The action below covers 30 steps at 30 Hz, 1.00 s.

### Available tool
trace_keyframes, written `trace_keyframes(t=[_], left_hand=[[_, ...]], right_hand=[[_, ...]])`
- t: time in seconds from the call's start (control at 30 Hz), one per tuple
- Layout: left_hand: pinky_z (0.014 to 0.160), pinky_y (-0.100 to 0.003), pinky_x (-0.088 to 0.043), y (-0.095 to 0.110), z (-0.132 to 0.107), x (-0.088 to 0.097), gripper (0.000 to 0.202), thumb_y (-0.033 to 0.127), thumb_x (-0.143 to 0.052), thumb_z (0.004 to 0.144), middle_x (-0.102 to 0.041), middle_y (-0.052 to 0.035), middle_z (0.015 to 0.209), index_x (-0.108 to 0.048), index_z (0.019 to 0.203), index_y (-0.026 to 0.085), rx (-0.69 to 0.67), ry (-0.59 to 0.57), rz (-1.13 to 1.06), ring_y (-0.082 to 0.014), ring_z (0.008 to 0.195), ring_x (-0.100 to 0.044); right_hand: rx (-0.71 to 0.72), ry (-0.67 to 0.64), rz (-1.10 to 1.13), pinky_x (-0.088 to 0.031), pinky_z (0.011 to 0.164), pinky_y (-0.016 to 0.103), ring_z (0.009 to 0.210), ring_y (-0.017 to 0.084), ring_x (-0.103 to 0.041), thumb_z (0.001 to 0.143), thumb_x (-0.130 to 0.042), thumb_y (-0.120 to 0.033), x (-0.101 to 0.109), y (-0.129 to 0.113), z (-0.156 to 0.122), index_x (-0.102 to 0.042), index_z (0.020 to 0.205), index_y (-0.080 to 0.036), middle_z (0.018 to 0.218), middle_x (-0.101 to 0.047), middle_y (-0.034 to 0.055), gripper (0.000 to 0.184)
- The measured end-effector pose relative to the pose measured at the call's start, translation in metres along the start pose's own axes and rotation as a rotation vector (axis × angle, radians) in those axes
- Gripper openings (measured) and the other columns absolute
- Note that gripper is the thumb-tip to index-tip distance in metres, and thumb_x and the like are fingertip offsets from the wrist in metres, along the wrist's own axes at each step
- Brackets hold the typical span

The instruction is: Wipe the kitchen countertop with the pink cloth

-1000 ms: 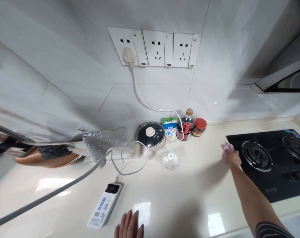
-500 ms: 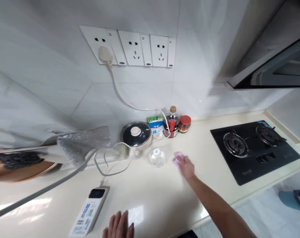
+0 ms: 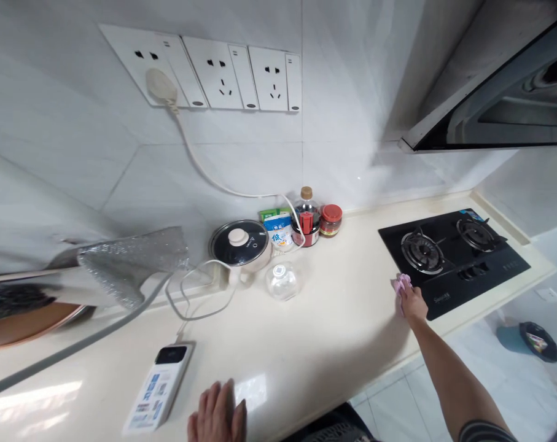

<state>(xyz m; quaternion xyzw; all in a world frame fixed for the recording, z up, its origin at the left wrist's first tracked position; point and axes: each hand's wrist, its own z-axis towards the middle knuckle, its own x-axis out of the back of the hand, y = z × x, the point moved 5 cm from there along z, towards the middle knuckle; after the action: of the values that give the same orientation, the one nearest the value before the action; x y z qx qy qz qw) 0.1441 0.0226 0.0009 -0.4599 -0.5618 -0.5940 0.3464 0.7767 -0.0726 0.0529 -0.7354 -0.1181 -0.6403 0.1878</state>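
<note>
My right hand [image 3: 414, 303] is closed on a crumpled pink cloth [image 3: 401, 285], pressed to the cream countertop [image 3: 333, 331] at the left edge of the black gas stove [image 3: 448, 298]. Flat on the counter near its front edge rests my left hand [image 3: 217, 412], palm down with nothing in it. A white power bank [image 3: 156, 393] with a dark display lies to the left of that hand. Between my hands, farther back, stands a clear rounded glass or plastic container [image 3: 282, 281].
Along the wall are a small electric pot [image 3: 239, 245] with a glass lid, a blue-white packet [image 3: 279, 230], a dark sauce bottle [image 3: 306, 221] and a red-lidded jar [image 3: 330, 220]. A white cord [image 3: 199, 166] hangs from the outlets. The range hood [image 3: 499, 104] overhangs the stove.
My right hand has moved right across the counter with the cloth, up to the stove's edge. My left hand stays flat. The view has shifted slightly to the right.
</note>
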Motion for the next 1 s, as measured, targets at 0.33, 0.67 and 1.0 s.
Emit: trace_keyframes(t=[0.33, 0.67, 1.0], left_hand=[[0.129, -0.058, -0.021, 0.004, 0.002, 0.001, 0.058, 0.041, -0.037, 0.104, -0.046, -0.0174, 0.165, -0.049, 0.155, 0.017, -0.019, -0.008, -0.001, -0.032, 0.162, -0.027], [0.127, -0.058, -0.024, 0.01, 0.004, 0.006, 0.062, 0.039, -0.041, 0.101, -0.051, -0.0166, 0.161, -0.042, 0.16, 0.021, -0.003, 0.021, -0.025, -0.0323, 0.159, -0.032], [0.129, -0.058, -0.021, 0.011, 0.0, 0.006, 0.06, 0.042, -0.038, 0.104, -0.046, -0.0199, 0.164, -0.045, 0.158, 0.016, -0.036, 0.01, -0.049, -0.0326, 0.161, -0.028]], right_hand=[[0.587, -0.184, 0.164, -0.057, 0.082, 0.037, 0.1, 0.026, -0.067, 0.103, -0.051, -0.037, -0.081, -0.136, -0.168, -0.071, 0.139, -0.036, 0.117, -0.071, 0.0103, 0.041], [0.524, -0.15, 0.208, -0.056, 0.08, 0.038, 0.098, 0.028, -0.066, 0.103, -0.047, -0.039, -0.063, -0.099, -0.152, -0.074, 0.135, -0.032, 0.118, -0.07, 0.0126, 0.043], [-0.105, 0.003, 0.05, -0.054, 0.081, 0.041, 0.094, 0.025, -0.065, 0.107, -0.036, -0.045, -0.007, 0.078, -0.084, -0.057, 0.154, -0.034, 0.121, -0.065, 0.012, 0.052]])
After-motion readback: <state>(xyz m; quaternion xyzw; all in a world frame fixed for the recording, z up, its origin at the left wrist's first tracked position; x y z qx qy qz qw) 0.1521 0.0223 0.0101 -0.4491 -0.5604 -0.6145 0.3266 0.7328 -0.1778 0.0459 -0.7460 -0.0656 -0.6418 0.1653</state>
